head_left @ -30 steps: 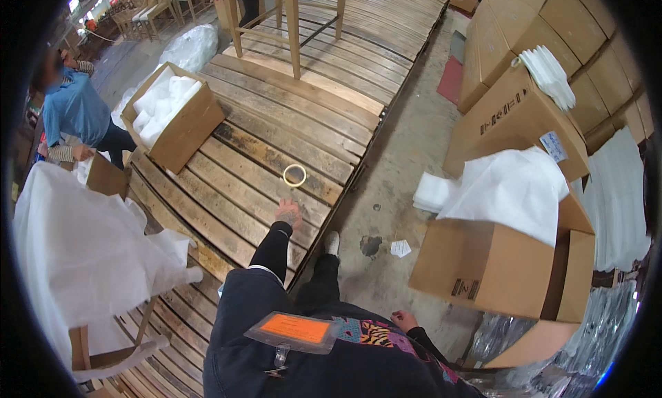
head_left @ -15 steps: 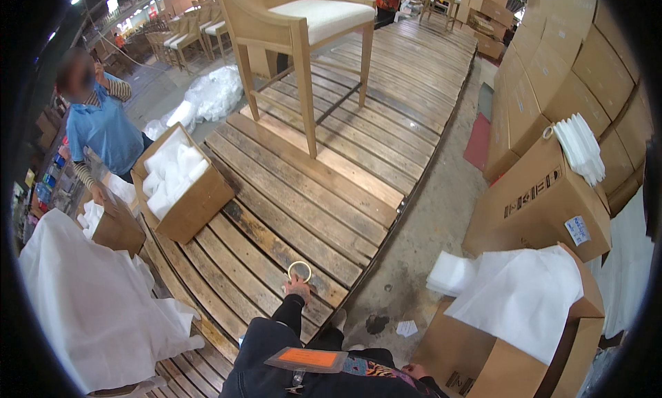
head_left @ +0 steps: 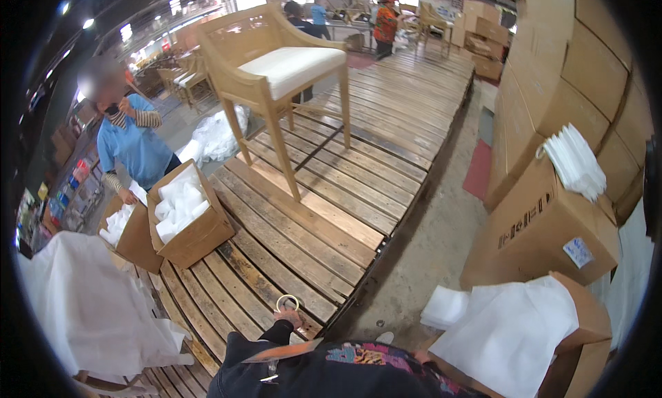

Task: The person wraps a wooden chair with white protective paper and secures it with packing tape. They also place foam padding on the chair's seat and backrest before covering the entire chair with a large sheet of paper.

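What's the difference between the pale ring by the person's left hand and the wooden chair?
Size: the pale ring is small, while the wooden chair is far larger.
Shape: the ring is a round band with an open middle; the chair has legs, a back and a white seat.
Place: the ring is at the left hand; the chair stands upright farther off on the slatted platform.
Both look light in colour.

Dark printed symbols (head_left: pixel 525 221) on brown carton (head_left: pixel 507 263); blue writing on white label (head_left: pixel 578 252) there; wording unreadable.
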Tool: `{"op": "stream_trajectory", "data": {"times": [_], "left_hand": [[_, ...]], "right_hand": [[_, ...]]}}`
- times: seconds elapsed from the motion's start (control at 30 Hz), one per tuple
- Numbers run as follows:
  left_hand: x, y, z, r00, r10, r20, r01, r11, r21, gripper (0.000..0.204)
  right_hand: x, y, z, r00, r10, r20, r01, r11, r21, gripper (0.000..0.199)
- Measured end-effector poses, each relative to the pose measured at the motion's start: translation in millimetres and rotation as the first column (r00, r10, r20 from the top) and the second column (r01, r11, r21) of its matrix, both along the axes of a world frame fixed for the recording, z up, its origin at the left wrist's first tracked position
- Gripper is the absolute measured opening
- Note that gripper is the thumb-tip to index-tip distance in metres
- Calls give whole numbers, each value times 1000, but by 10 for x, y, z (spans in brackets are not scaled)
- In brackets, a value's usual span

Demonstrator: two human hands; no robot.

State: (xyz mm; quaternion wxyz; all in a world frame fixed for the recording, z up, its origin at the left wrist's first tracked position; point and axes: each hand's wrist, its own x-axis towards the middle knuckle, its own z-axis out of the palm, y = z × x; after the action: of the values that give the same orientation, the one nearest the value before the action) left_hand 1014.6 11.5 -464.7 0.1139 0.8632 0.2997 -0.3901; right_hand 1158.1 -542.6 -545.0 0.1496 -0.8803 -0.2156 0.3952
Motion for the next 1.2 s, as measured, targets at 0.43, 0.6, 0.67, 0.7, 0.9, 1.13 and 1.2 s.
{"op": "stream_trajectory", "data": {"times": [0.43, 0.6, 0.67, 0.7, 0.9, 1.13, 1.2], "left_hand": [[2764, -461, 536, 867, -376, 326, 294, 916, 273, 55], [4193, -227, 24, 704, -687, 180, 597, 709, 376, 54], [4635, -2, -339, 730, -581, 360, 432, 800, 417, 56], [4904, 199, -463, 614, -644, 456, 506, 765, 399, 57], [6455, 714, -511, 679, -613, 404, 549, 789, 275, 66], [7540, 943, -800, 796, -515, 319, 498, 856, 141, 49], [7581, 791, -1115, 572, -810, 126, 791, 586, 176, 23]], "right_hand": [[1209, -318, 680, 955, -284, 89, 269, 951, 151, 39], [1220, -367, 713, 907, -416, -60, 420, 903, 90, 44], [1247, -423, 744, 891, -446, -85, 450, 892, 37, 45], [1286, -442, 764, 891, -447, -79, 446, 895, -33, 44], [1589, -351, 1008, 759, -650, 22, 644, 747, -164, 39], [1966, 375, 1227, 535, -844, -29, 843, 532, 83, 43], [2028, 493, 1154, 611, -787, -89, 791, 610, 36, 41]]}}
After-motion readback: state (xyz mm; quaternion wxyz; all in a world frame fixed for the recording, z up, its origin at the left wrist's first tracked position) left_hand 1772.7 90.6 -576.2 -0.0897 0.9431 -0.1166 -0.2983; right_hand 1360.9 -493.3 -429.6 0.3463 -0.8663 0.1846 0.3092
